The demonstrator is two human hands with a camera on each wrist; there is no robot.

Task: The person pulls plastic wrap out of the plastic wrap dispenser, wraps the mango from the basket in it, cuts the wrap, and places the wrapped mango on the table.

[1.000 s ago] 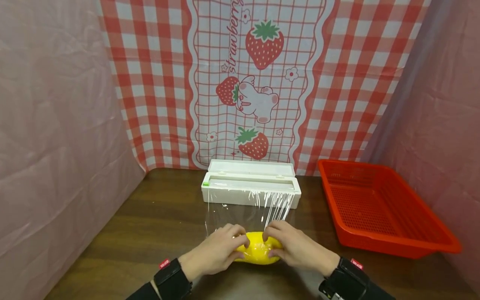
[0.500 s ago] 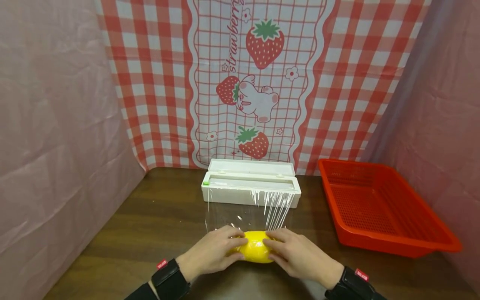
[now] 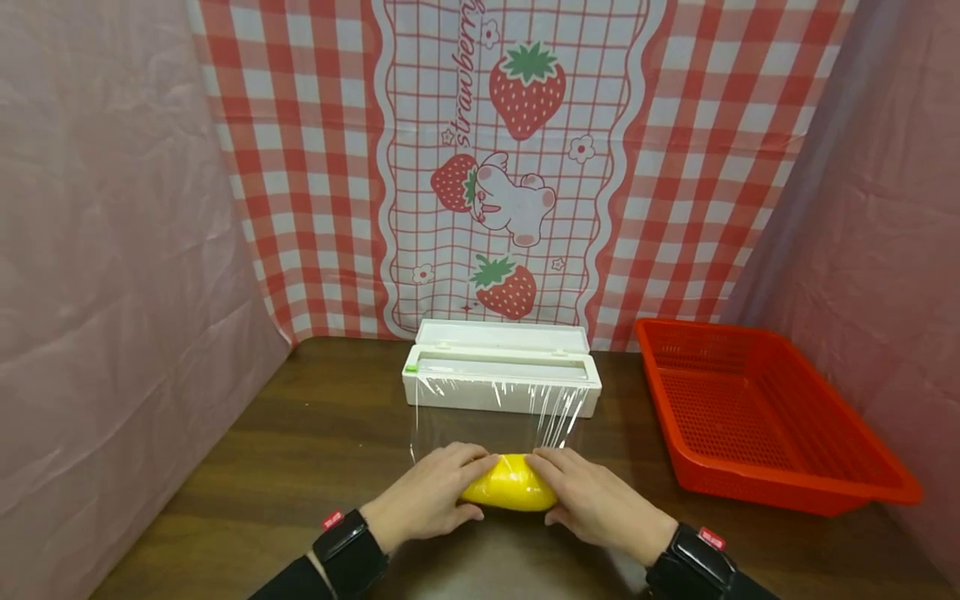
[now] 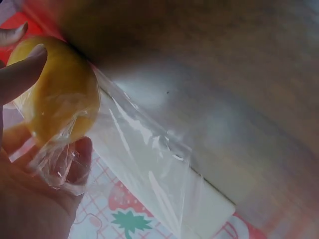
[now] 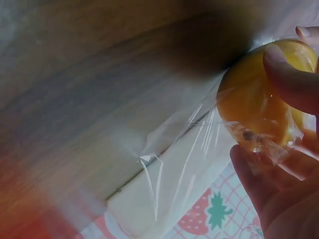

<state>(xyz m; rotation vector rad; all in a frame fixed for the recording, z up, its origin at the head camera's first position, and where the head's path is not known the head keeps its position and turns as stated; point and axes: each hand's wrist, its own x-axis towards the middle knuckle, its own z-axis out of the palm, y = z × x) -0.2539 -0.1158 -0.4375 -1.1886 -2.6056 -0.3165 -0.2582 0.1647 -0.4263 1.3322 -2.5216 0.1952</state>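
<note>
Held between both hands near the table's front is a smooth yellow fruit [image 3: 513, 485], mango-like, with clear cling film over it. My left hand [image 3: 427, 497] grips its left end, and my right hand [image 3: 603, 502] grips the right end, thumbs on the near side. Wrinkled film bunches at the fruit's end in the left wrist view, below the fruit [image 4: 65, 94]. A small dark spot marks the fruit [image 5: 249, 97] in the right wrist view. From the fruit the cling film [image 3: 480, 429] stretches back, still joined to a white dispenser box [image 3: 498, 397] with its lid raised.
At the right stands a red plastic basket [image 3: 675, 417] with a perforated bottom. A checked strawberry cloth [image 3: 322, 167] hangs behind the brown wooden table [image 3: 300, 433]. Pink cloth walls [image 3: 120, 292] close off both sides.
Both hands have shifted slightly forward with the fruit, toward the box. Their fingers, more bent over its top a second ago, now lie along its ends. The box and basket stay put.
</note>
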